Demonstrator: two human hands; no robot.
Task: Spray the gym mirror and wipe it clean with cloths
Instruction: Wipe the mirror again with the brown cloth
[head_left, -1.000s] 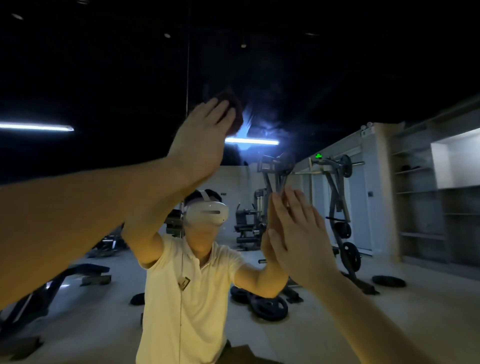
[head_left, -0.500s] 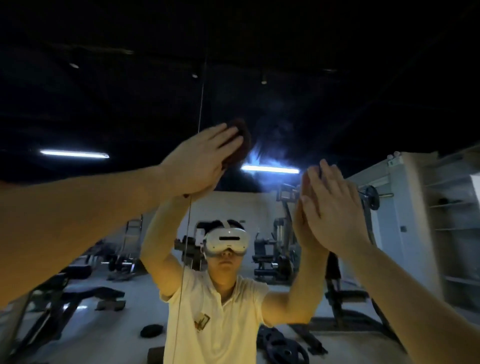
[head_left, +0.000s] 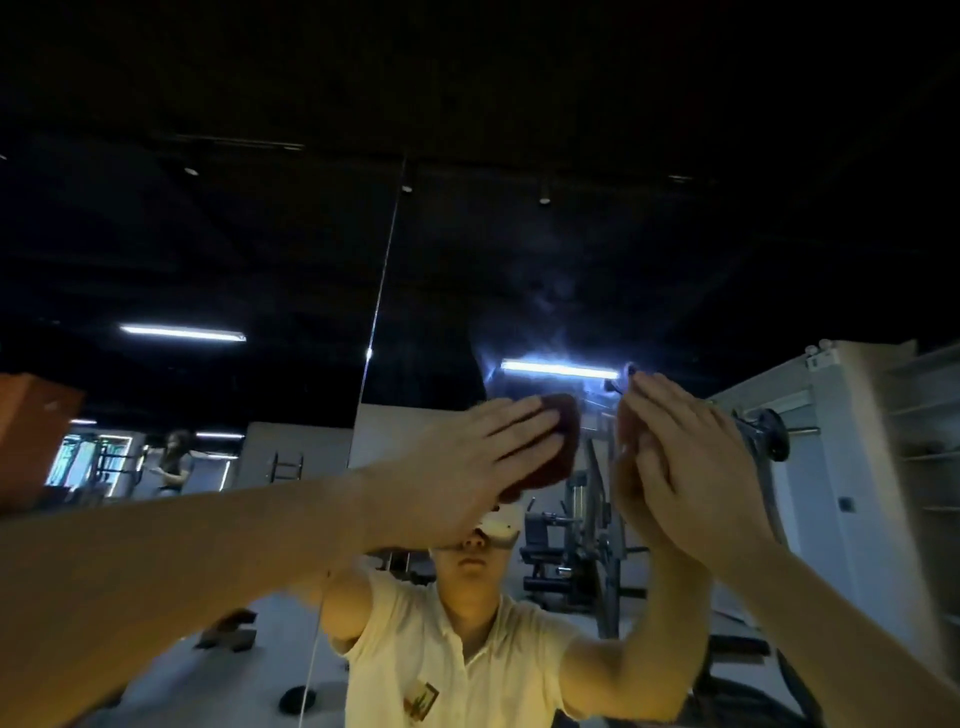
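Note:
The gym mirror (head_left: 519, 234) fills the view and reflects a person in a white shirt and headset. My left hand (head_left: 467, 462) presses a dark reddish cloth (head_left: 558, 441) flat against the glass, fingers straight. My right hand (head_left: 691, 467) lies flat on the mirror just to the right, fingers straight; an orange-tinted edge shows under its fingertips, and I cannot tell whether that is a cloth. A hazy smear (head_left: 550, 312) shows on the glass above both hands. No spray bottle is visible.
A vertical seam (head_left: 376, 312) between mirror panels runs left of my hands. The reflection shows weight machines (head_left: 582, 530), a plate rack (head_left: 769, 436), shelving (head_left: 930, 441) at right, ceiling light strips, and another person (head_left: 174, 460) far left.
My view has tilted upward. My left hand with the cloth slid right and down across the glass. My right hand has risen beside it, and the two hands are closer together.

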